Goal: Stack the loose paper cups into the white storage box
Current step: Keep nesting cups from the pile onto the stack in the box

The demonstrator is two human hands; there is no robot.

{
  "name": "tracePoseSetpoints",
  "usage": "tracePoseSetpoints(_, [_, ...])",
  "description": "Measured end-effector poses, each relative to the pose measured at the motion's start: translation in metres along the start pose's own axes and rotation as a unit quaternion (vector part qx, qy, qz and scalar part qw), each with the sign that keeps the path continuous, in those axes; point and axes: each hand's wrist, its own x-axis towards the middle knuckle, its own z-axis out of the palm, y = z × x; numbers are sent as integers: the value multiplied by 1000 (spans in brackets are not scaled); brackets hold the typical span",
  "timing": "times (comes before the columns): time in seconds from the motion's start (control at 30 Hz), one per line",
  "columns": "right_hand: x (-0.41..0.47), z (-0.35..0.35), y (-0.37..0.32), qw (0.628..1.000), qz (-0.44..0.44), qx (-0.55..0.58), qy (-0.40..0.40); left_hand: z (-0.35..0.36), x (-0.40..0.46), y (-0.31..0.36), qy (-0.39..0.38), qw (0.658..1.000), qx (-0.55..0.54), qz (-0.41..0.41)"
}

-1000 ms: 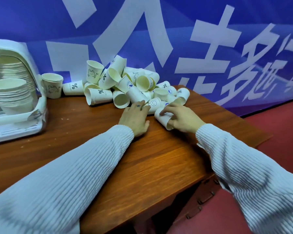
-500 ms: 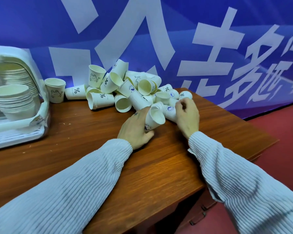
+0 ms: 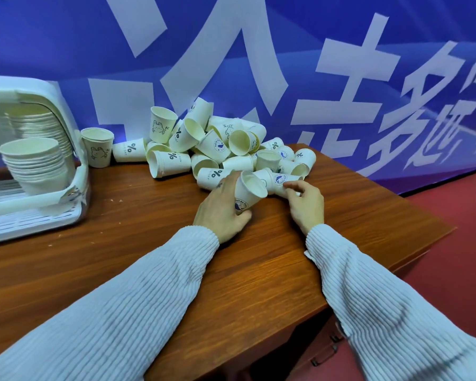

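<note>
Behind everything hung a blue banner (image 3: 341,37) with big white characters, and in front of it stood the brown wooden worktop (image 3: 138,265), its right edge falling away to a red floor (image 3: 462,243). At the far left of the worktop sat the white storage box (image 3: 33,215), its open side towards me, with two nested columns of paper cups (image 3: 36,166) already inside, leaning on their sides. Against the banner, near the middle of the worktop's back edge, lay the heap of loose paper cups (image 3: 212,147), tumbled every way, some printed with a percent sign, some with a small rabbit drawing, some with a round blue badge. One rabbit cup (image 3: 98,147) stood upright by itself between the box and the heap, just beside the box's front post. Both arms wore pale ribbed sleeves (image 3: 121,312). The left hand (image 3: 220,210) had its grip clamped round a blue-badge cup (image 3: 248,192), tilted with the mouth pointing up and to the right, at the near edge of the heap. The right hand (image 3: 305,202) had its fingers curled on a lying cup (image 3: 279,181) whose base end touched the left hand's cup.
</note>
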Motion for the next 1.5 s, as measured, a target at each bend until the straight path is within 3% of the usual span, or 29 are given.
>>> tracePoseSetpoints(0.47, [-21,-9,-21,988,-109,7,108,-24,-4,-3,89,993,-67,-45])
tracePoseSetpoints(0.67, [-20,11,-50,976,-131,88,149,-75,-15,-24,153,982,-93,-61])
tracePoseSetpoints(0.9, [-21,52,-59,986,-144,70,50,-114,-30,-59,196,974,-60,-94])
tracePoseSetpoints(1.13, [-14,64,-115,968,-190,105,126,-135,-24,-56,243,963,-87,-74])
tracePoseSetpoints(1.27, [-25,85,-161,955,-249,156,52,-167,-28,-62,296,948,-98,-60])
tracePoseSetpoints(1.37, [-39,107,-197,946,-244,211,-36,-198,-41,-74,331,937,-103,-53])
tracePoseSetpoints(1.5, [-52,146,-228,942,-246,217,-69,-236,-55,-92,394,911,-95,-77])
